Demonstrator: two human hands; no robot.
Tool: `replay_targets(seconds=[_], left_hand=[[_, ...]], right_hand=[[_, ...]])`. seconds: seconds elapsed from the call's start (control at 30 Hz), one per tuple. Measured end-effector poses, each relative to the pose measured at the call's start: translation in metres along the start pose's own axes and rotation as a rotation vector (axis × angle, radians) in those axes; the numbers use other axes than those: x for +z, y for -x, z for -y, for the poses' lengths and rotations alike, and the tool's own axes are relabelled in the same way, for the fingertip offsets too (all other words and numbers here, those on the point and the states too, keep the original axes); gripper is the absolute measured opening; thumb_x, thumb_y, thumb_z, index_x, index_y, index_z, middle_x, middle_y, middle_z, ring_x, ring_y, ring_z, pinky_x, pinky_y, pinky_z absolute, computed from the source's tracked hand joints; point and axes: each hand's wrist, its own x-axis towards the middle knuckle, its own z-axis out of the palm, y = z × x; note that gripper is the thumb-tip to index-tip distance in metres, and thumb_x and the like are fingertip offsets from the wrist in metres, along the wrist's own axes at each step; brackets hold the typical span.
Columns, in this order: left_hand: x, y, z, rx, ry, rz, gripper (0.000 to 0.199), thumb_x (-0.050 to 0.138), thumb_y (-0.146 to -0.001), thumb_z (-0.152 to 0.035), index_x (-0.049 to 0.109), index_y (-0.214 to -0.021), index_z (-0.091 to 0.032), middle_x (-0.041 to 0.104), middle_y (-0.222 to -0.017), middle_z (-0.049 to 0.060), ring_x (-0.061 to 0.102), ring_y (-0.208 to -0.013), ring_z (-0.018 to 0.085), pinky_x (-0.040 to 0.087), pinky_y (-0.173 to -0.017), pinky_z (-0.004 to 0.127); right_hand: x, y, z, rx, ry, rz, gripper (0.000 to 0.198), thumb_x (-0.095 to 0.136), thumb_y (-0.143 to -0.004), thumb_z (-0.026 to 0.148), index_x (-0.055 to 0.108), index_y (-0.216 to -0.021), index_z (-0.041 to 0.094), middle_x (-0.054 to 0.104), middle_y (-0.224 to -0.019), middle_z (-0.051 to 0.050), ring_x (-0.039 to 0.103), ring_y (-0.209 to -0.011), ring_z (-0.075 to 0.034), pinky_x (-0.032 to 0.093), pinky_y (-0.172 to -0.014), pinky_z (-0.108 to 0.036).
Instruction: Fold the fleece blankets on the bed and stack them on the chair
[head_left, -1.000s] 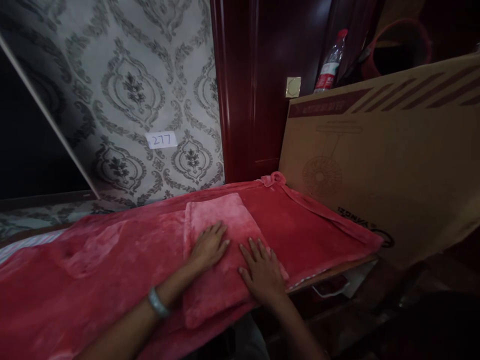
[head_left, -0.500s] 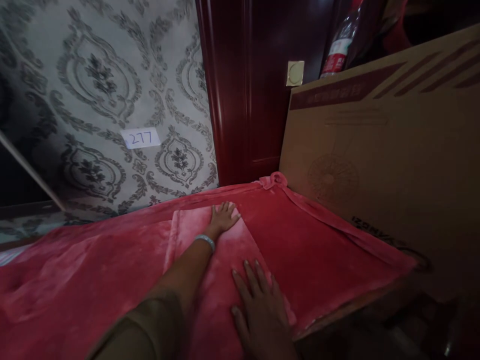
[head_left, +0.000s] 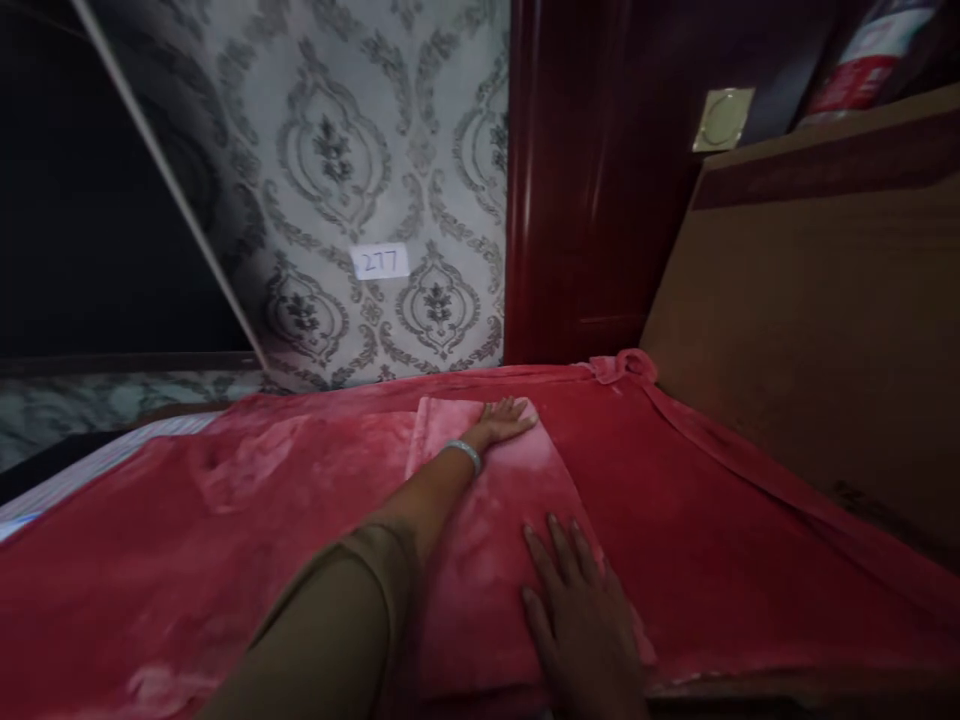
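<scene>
Folded rectangular pink plush fabric lies beneath a person's left hand at its far end and right hand nearer, both flattened, grasping nothing.

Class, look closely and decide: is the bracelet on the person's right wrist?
No, the bracelet circles the wrist of the left hand, which rests on the cloth.

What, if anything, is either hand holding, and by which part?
Nothing appears held: the left hand lies flat at the far end of the folded pink cloth, and the right hand rests spread on its nearer part.
</scene>
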Motion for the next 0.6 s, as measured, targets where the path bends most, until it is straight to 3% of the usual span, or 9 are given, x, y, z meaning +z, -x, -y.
replay_targets(seconds=[0.13,0.23,0.43,0.6], left_hand=[[0.005,0.054,0.001,0.036,0.026,-0.002,0.074,0.024,-0.097,-0.062,0.022,-0.160,-0.024,0.016,-0.169,0.012,0.011,-0.157,0.025,0.000,-0.124,0.055],[0.018,0.105,0.008,0.127,0.003,-0.020,0.072,0.031,-0.098,-0.059,0.026,-0.159,-0.023,0.021,-0.167,0.015,0.016,-0.156,0.029,0.006,-0.124,0.057],[0.034,0.222,0.041,0.271,-0.047,-0.029,0.069,0.049,-0.095,-0.054,0.037,-0.155,-0.023,0.030,-0.164,0.015,0.024,-0.153,0.035,0.018,-0.122,0.060],[0.035,0.325,0.072,0.354,0.214,-0.157,0.055,0.051,-0.096,-0.047,0.052,-0.146,-0.022,0.040,-0.160,0.014,0.036,-0.148,0.029,0.032,-0.120,0.046]], right_hand=[[0.007,0.002,-0.010,-0.050,-0.019,-0.075,0.055,0.047,-0.092,0.037,0.056,-0.145,0.026,0.051,-0.152,-0.012,0.041,-0.143,-0.040,0.037,-0.106,-0.065],[0.014,0.005,-0.018,-0.075,-0.041,-0.124,0.055,0.046,-0.092,0.038,0.056,-0.145,0.029,0.055,-0.149,-0.011,0.040,-0.143,-0.039,0.038,-0.106,-0.064],[0.014,0.006,-0.025,-0.121,0.067,0.026,0.059,0.043,-0.091,0.037,0.052,-0.148,0.026,0.052,-0.152,-0.009,0.036,-0.146,-0.036,0.039,-0.108,-0.059],[0.018,0.005,-0.039,-0.185,0.145,0.055,0.061,0.045,-0.088,0.039,0.053,-0.147,0.026,0.054,-0.150,-0.008,0.038,-0.145,-0.036,0.040,-0.108,-0.060]])
